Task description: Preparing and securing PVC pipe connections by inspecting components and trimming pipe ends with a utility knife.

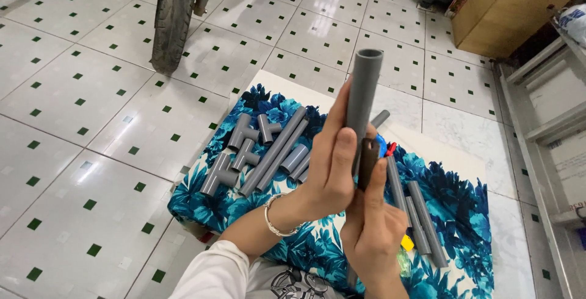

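My left hand [329, 165] grips a grey plastic pipe [364, 88] held upright, its open end at the top. My right hand [373, 232] sits just below and holds a dark, slim tool [367, 163] against the pipe's side. A silver bracelet [273, 216] circles my left wrist. Under both hands lies a blue flowered cloth [207, 204] with several grey pipe lengths [271, 152] and T-shaped fittings [218, 176] on its left part, and more pipe lengths [421, 216] on its right.
A motorcycle's wheel [171, 18] stands on the white tiled floor [79, 128] at the upper left. A wooden cabinet [506, 9] is at the upper right, and a grey metal frame [549, 128] runs down the right edge. A red-and-blue item [384, 148] lies behind the pipe.
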